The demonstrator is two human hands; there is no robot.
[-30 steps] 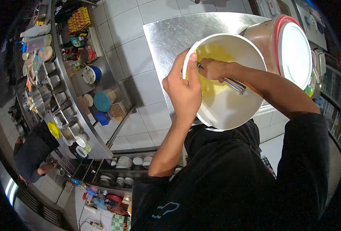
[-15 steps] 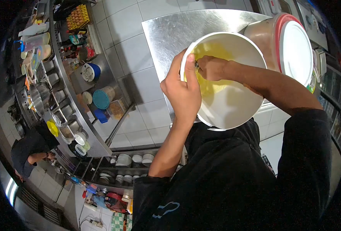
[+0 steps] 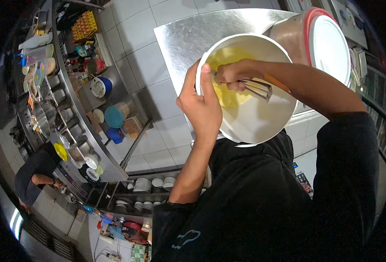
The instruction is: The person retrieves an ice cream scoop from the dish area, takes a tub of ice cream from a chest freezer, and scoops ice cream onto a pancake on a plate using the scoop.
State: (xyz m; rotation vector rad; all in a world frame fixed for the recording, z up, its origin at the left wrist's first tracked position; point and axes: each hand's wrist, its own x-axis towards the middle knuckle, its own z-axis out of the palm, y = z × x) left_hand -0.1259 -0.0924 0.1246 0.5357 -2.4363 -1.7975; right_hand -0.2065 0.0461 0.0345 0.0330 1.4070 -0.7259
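Observation:
A large white bucket (image 3: 262, 120) is tilted with its mouth facing me, and a soft yellow mass (image 3: 238, 100) clings to its inner wall and bottom. My left hand (image 3: 201, 100) is closed on the bucket's left rim, thumb over the edge and fingers behind it. Inside the mouth, my right hand (image 3: 232, 75) is wrapped round a metal utensil with parallel bars (image 3: 259, 88). The bars, bent at the end, stick out toward the right; its other end is hidden by the hand, so its exact kind is unclear.
The bucket is over a steel table (image 3: 184, 43). To its right stands a tub with a red rim and white lid (image 3: 330, 50). A steel counter (image 3: 88, 126) at left carries pans, bowls and containers, with an egg tray (image 3: 84, 25) behind. Another person (image 3: 38, 172) bends at far left.
My right hand has turned and shifted slightly, and the barred metal utensil now shows beside it. My left hand keeps its hold on the rim. The whole view has shifted a little.

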